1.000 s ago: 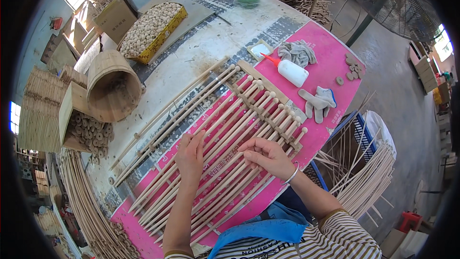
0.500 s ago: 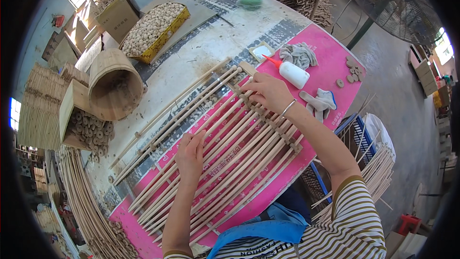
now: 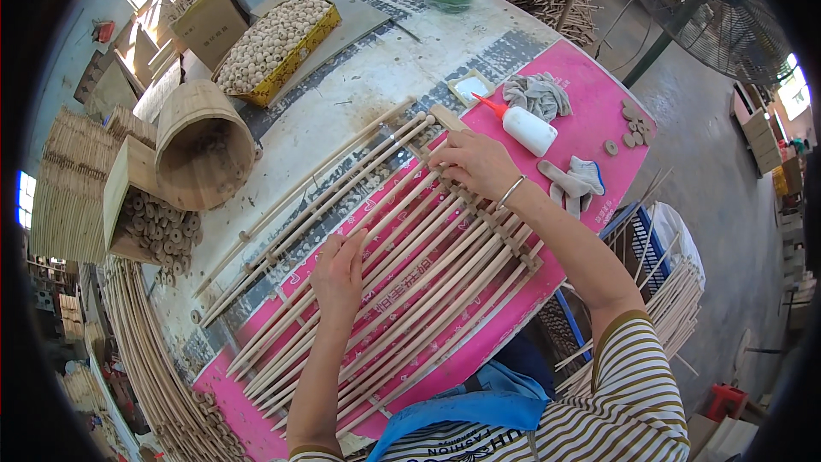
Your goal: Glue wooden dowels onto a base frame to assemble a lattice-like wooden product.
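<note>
Many thin wooden sticks [image 3: 428, 278] lie side by side, slanting across a pink sheet [image 3: 590, 85]. Their upper ends rest in a notched wooden rack [image 3: 505, 235]. My left hand [image 3: 339, 278] is closed, thumb and forefinger pinching one stick along its middle. At the upper end of that stick, beside the rack, the fingers of my right hand [image 3: 475, 167] close in a pinch; they partly hide the tip. Left of the rack, a few sticks [image 3: 342, 175] lie on the table, some with a small ball at the top and a ring lower down.
A white glue bottle [image 3: 528, 130] with a red nozzle lies beyond my right hand, near gloves [image 3: 573, 181] and wooden rings [image 3: 634, 124]. Leftward are a wooden bucket [image 3: 192, 154], a box of rings [image 3: 128, 197] and a yellow tray of wooden balls [image 3: 295, 64]. A fan [image 3: 727, 17] stands far right.
The view has shifted very slightly. Both hands stay at the same stick, and the right fingers have moved a little at its upper end.
</note>
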A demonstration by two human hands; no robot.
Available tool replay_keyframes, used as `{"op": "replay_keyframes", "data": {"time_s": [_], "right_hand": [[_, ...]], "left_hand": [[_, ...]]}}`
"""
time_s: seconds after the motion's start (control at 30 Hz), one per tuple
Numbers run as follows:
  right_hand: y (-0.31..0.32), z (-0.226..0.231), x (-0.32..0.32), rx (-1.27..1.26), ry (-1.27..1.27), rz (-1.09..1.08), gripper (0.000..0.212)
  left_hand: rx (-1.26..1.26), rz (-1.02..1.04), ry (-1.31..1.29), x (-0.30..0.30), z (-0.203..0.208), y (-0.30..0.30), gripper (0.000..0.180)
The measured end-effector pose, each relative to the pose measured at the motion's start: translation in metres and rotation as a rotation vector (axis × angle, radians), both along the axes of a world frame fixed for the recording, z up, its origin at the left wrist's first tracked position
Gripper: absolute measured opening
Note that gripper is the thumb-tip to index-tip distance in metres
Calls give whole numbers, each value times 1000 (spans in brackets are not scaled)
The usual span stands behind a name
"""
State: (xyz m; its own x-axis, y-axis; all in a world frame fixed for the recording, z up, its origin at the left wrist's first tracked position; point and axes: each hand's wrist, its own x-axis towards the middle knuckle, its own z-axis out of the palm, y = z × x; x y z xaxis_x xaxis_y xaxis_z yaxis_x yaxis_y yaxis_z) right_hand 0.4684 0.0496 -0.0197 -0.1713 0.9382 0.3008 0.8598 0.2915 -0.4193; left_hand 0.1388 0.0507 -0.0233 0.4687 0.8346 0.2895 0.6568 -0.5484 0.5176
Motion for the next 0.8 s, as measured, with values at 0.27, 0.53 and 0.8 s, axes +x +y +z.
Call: {"op": "replay_keyframes", "data": {"time_s": [0.27, 0.53, 0.8], "right_hand": [[-2, -1, 1, -6, 3, 1, 25], [-25, 15, -1, -10, 202, -42, 25], [-48, 40, -43, -38, 271, -52, 19]], "left_hand": [[109, -45, 44, -11, 2, 11, 31], [252, 142, 201, -67, -12, 62, 41], [332, 133, 326, -81, -26, 69, 39]]}}
